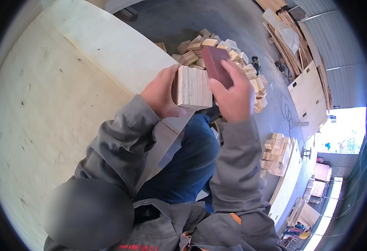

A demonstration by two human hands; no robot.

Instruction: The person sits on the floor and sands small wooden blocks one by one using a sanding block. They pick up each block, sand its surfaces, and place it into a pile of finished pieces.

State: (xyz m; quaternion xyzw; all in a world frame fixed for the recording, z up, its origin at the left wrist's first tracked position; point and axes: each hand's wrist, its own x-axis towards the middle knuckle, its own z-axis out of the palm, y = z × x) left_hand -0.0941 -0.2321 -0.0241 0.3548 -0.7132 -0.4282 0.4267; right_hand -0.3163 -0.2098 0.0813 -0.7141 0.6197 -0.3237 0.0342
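Note:
My left hand [161, 93] grips a squarish plywood block [195, 88] at its left side, thumb low and fingers round the far corner. The block's striped layered edges face up, above my knee and beside the edge of the plywood sheet. In my right hand [235, 97] is a flat reddish-brown sanding block [217, 66], pinched between thumb and fingers. It is tilted and hangs over the far right corner of the plywood block. Whether the two touch cannot be made out.
A large pale plywood sheet [62, 96] fills the left side. On the grey floor beyond my hands lies a heap of wooden blocks [187, 57]. More blocks stand stacked [278, 152] at the right. Boards [311, 94] lean along the metal wall, near a loose cable [289, 115].

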